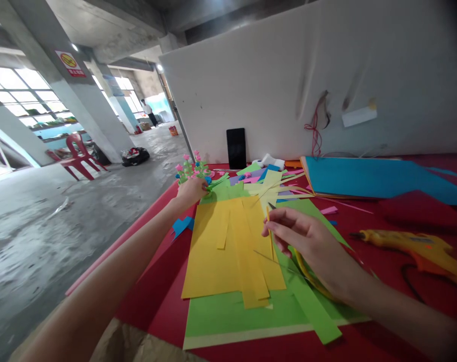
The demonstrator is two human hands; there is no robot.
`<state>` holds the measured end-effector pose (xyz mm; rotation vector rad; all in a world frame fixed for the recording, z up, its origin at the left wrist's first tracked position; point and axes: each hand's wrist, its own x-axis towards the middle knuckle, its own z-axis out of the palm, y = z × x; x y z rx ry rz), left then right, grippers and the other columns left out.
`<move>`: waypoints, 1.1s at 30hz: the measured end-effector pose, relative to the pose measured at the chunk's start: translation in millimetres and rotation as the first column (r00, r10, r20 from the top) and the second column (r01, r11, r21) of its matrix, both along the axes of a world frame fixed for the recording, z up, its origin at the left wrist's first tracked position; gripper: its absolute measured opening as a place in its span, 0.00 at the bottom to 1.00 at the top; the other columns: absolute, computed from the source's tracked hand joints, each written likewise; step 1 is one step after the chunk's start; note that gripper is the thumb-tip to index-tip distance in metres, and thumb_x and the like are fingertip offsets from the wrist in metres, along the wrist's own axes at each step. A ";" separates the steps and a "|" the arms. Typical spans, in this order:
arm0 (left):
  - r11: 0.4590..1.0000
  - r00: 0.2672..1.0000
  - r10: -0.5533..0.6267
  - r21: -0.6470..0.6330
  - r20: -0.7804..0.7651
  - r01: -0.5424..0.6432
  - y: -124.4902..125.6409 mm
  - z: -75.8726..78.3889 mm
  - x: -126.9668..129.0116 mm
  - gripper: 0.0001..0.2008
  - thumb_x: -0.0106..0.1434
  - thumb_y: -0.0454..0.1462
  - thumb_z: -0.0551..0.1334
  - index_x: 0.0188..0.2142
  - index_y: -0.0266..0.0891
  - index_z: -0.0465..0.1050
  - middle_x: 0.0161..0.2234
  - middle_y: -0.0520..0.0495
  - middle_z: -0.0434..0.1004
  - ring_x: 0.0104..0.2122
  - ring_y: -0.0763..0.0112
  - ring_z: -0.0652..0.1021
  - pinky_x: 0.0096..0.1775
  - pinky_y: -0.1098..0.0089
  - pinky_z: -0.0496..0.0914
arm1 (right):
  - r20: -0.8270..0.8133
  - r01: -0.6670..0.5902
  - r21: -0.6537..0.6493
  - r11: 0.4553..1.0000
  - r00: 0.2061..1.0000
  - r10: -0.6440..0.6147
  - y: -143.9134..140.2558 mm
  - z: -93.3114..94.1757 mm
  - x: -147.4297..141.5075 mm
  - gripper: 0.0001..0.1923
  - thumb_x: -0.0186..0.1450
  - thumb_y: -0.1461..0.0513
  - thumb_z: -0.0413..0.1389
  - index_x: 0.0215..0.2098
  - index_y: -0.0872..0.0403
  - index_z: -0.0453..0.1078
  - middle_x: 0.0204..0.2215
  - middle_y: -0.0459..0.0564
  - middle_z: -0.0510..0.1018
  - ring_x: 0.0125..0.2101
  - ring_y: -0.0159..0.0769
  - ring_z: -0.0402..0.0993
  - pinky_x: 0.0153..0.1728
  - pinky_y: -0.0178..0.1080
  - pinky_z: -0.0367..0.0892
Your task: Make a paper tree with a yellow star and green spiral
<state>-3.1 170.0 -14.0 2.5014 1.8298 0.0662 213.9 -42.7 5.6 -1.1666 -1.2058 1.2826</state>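
My left hand (191, 192) reaches to the table's far left edge, its fingers curled at the base of a bunch of paper flowers (194, 166) in pink, blue and green. What its fingertips grip is partly hidden. Over the paper stack, my right hand (300, 234) pinches a narrow yellow paper strip (271, 239) upright. A dark pointed tip shows by that hand, and a yellow curved piece (307, 274) lies under the palm; I cannot tell whether they belong together. Below are yellow paper sheets (206, 261) with loose yellow strips, over a green sheet (213, 322).
A yellow glue gun (405, 244) lies on the red tabletop (156, 306) at right. Behind are blue sheets (364, 176), paper scraps (274, 188) and a black phone (236, 148) leaning on a white panel (307, 75). A red chair (79, 153) stands on the floor at left.
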 end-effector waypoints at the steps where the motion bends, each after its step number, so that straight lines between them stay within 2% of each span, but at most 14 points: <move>1: 1.000 1.000 0.002 -0.004 -0.004 -0.002 1.3 -0.6 0.6 0.14 0.62 0.39 0.54 0.47 0.37 0.65 0.46 0.43 0.68 0.42 0.65 0.72 0.42 0.60 0.69 | -0.001 -0.004 -0.001 1.000 1.000 0.004 0.0 0.0 -0.3 0.07 0.60 0.58 0.54 0.32 0.53 0.64 0.23 0.42 0.68 0.20 0.24 0.58 0.20 0.30 0.57; 6: 1.000 1.000 -0.012 0.022 0.017 0.011 3.9 -0.6 3.9 0.14 0.62 0.39 0.54 0.47 0.37 0.65 0.46 0.43 0.68 0.42 0.66 0.72 0.41 0.60 0.69 | 0.005 -0.006 0.005 1.000 1.000 0.006 0.7 1.0 -0.8 0.07 0.59 0.59 0.54 0.31 0.54 0.63 0.23 0.42 0.69 0.19 0.24 0.58 0.20 0.31 0.56; 10: 0.985 0.993 -0.081 0.158 0.092 0.065 -12.0 8.4 7.7 0.14 0.62 0.39 0.54 0.46 0.37 0.65 0.46 0.43 0.68 0.42 0.66 0.72 0.42 0.60 0.69 | 0.013 0.000 0.016 1.000 1.000 0.000 1.0 1.0 1.7 0.06 0.59 0.59 0.54 0.31 0.54 0.64 0.22 0.41 0.68 0.19 0.24 0.58 0.20 0.30 0.57; 12: 0.962 0.976 -0.161 0.246 0.150 0.121 -29.9 14.4 11.9 0.13 0.62 0.39 0.54 0.45 0.37 0.66 0.46 0.43 0.68 0.42 0.66 0.72 0.43 0.59 0.68 | 0.019 0.008 0.019 1.000 1.000 -0.009 -0.1 0.6 4.2 0.06 0.59 0.58 0.54 0.31 0.53 0.64 0.22 0.42 0.68 0.19 0.24 0.58 0.20 0.30 0.56; 14: 0.925 0.938 -0.271 0.327 0.217 0.192 -54.2 19.7 18.4 0.11 0.60 0.37 0.56 0.43 0.38 0.69 0.41 0.43 0.73 0.44 0.62 0.71 0.47 0.60 0.66 | 0.031 0.018 0.015 1.000 0.999 -0.019 -2.6 0.1 7.3 0.07 0.59 0.57 0.54 0.31 0.53 0.64 0.21 0.42 0.67 0.19 0.24 0.58 0.19 0.30 0.56; 19: 0.833 0.775 -0.514 0.431 0.368 0.348 -124.4 28.7 41.4 0.11 0.58 0.37 0.59 0.41 0.40 0.70 0.39 0.49 0.75 0.40 0.70 0.74 0.44 0.69 0.69 | 0.065 0.066 -0.002 0.998 0.996 -0.066 -12.4 -1.7 15.5 0.10 0.58 0.56 0.55 0.33 0.53 0.65 0.21 0.42 0.68 0.19 0.24 0.59 0.19 0.29 0.58; 20: 0.818 0.726 -0.548 0.445 0.415 0.363 -136.3 30.2 46.1 0.11 0.57 0.37 0.59 0.40 0.40 0.70 0.38 0.49 0.76 0.39 0.72 0.75 0.44 0.71 0.69 | 0.068 0.073 0.011 0.997 0.995 -0.073 -14.4 -1.7 16.8 0.10 0.58 0.56 0.56 0.33 0.53 0.66 0.22 0.42 0.69 0.19 0.24 0.59 0.19 0.29 0.58; 21: 0.825 0.597 -0.564 0.426 0.570 0.372 -146.7 31.5 50.4 0.11 0.55 0.36 0.62 0.39 0.38 0.70 0.36 0.49 0.76 0.37 0.72 0.75 0.42 0.72 0.70 | 0.072 0.077 0.029 0.997 0.994 -0.079 -16.3 -1.2 18.0 0.09 0.58 0.56 0.56 0.33 0.52 0.66 0.23 0.43 0.70 0.19 0.24 0.60 0.19 0.29 0.58; 22: 0.837 0.450 -0.532 0.365 0.718 0.407 -155.4 32.6 54.2 0.13 0.54 0.34 0.63 0.40 0.38 0.70 0.36 0.49 0.76 0.37 0.72 0.75 0.42 0.72 0.71 | 0.075 0.078 0.050 0.996 0.994 -0.082 -18.2 -0.4 18.7 0.09 0.58 0.56 0.56 0.33 0.52 0.66 0.23 0.43 0.70 0.19 0.24 0.60 0.19 0.28 0.58; 24: 0.829 0.189 -0.368 0.229 0.911 0.510 -167.5 33.9 59.9 0.16 0.52 0.31 0.64 0.41 0.41 0.70 0.36 0.51 0.76 0.38 0.75 0.76 0.42 0.75 0.71 | 0.076 0.073 0.096 0.993 0.994 -0.081 -22.0 2.8 18.9 0.08 0.58 0.56 0.56 0.32 0.51 0.67 0.22 0.42 0.70 0.18 0.23 0.59 0.18 0.28 0.59; 25: 0.816 0.102 -0.275 0.177 0.956 0.550 -171.0 34.0 61.8 0.16 0.52 0.29 0.64 0.41 0.43 0.70 0.37 0.52 0.76 0.38 0.76 0.76 0.41 0.77 0.71 | 0.076 0.071 0.114 0.991 0.994 -0.080 -24.1 5.0 18.3 0.07 0.58 0.56 0.57 0.32 0.50 0.67 0.22 0.41 0.70 0.18 0.23 0.59 0.18 0.28 0.59; 27: 0.782 -0.016 -0.124 0.107 0.992 0.614 -174.1 33.0 63.9 0.16 0.52 0.27 0.64 0.40 0.44 0.71 0.36 0.54 0.76 0.37 0.79 0.76 0.39 0.81 0.71 | 0.076 0.080 0.143 0.986 0.993 -0.092 -28.7 9.7 15.7 0.06 0.57 0.56 0.57 0.30 0.50 0.68 0.21 0.41 0.70 0.17 0.23 0.59 0.18 0.28 0.59; 29: 0.756 -0.091 -0.045 0.094 0.995 0.648 -173.7 30.9 64.8 0.16 0.52 0.25 0.63 0.39 0.45 0.72 0.36 0.55 0.76 0.36 0.80 0.75 0.37 0.82 0.71 | 0.089 0.105 0.157 0.982 0.989 -0.120 -33.5 13.8 12.1 0.06 0.56 0.57 0.57 0.28 0.49 0.68 0.22 0.42 0.71 0.17 0.24 0.59 0.17 0.28 0.58; 33: 0.731 -0.185 -0.066 0.173 0.981 0.660 -170.0 27.9 66.0 0.16 0.50 0.24 0.64 0.36 0.43 0.74 0.35 0.54 0.74 0.36 0.80 0.74 0.37 0.82 0.70 | 0.127 0.138 0.155 0.978 0.979 -0.158 -40.7 17.5 5.4 0.04 0.54 0.59 0.58 0.26 0.50 0.68 0.20 0.41 0.70 0.17 0.24 0.58 0.15 0.27 0.56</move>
